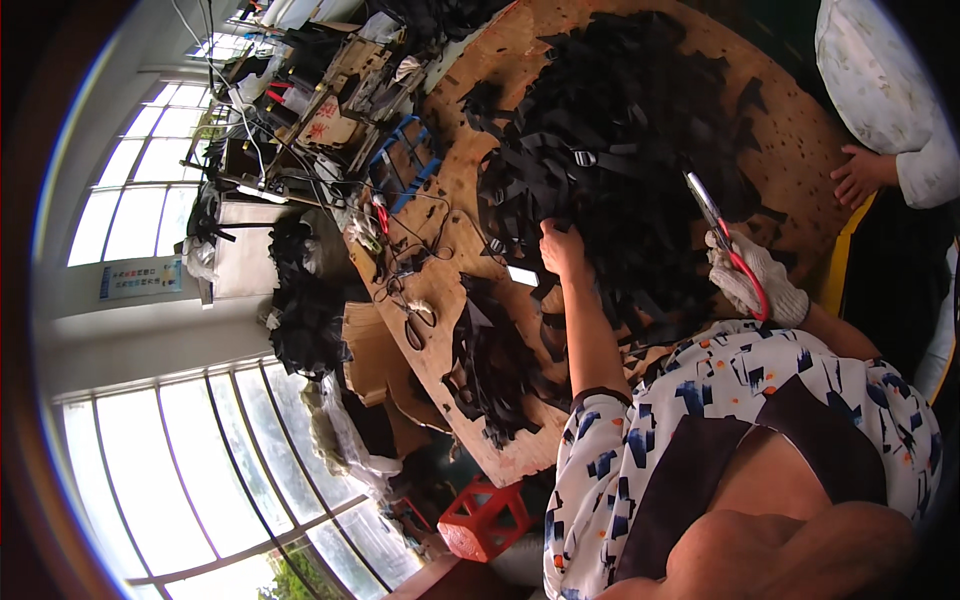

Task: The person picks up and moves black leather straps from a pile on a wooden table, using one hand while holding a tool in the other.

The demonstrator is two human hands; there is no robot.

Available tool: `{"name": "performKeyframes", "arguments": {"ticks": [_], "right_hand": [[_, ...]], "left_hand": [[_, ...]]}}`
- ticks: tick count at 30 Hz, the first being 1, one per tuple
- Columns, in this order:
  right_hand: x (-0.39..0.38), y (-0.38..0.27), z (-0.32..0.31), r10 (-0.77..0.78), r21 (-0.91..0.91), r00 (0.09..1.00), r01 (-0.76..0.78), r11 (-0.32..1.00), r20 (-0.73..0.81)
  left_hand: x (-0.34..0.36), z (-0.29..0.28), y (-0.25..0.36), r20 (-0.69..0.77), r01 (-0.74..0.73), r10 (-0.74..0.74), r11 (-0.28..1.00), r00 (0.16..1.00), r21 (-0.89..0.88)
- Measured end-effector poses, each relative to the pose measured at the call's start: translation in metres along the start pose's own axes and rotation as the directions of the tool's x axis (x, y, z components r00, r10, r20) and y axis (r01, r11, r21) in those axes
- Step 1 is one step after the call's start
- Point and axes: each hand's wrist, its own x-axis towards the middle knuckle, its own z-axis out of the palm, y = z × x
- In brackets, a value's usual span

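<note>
A large heap of black straps lies on the wooden table in front of me. My left hand, bare, is at the heap's near left edge, its fingers closed on a black strap; the fingertips are partly hidden. My right hand wears a pale knitted glove and grips red-handled scissors. Their metal blades point away from me over the heap's right side. A plastic buckle shows among the straps. Beside my left wrist lies a small white rectangular object.
A smaller bundle of black straps lies at the near left of the table, with loose black-handled scissors beside it. Further left stands a blue frame. Another person's hand rests at the right edge. A red stool is below.
</note>
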Motion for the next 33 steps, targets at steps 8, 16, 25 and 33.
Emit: {"name": "performKeyframes", "arguments": {"ticks": [8,16,25,33], "right_hand": [[0.001,0.004,0.0,0.045,0.027,0.998,-0.046,0.999,0.051],[0.008,-0.001,0.011,-0.042,0.053,0.999,0.04,0.998,0.035],[0.039,-0.01,0.025,-0.609,-0.925,0.7,0.331,-0.185,0.372],[0.039,0.001,0.025,-0.599,-0.894,0.665,0.365,-0.259,0.445]], "left_hand": [[-0.002,0.007,-0.012,-0.078,-0.116,0.1,0.963,0.992,-0.243],[-0.032,-0.03,0.021,-0.27,-0.502,0.433,0.812,0.86,-0.296],[-0.104,-0.056,0.066,-0.207,-0.833,0.827,0.446,0.524,-0.328],[-0.124,-0.031,0.069,0.053,-0.096,0.587,0.22,0.808,-0.971]]}}
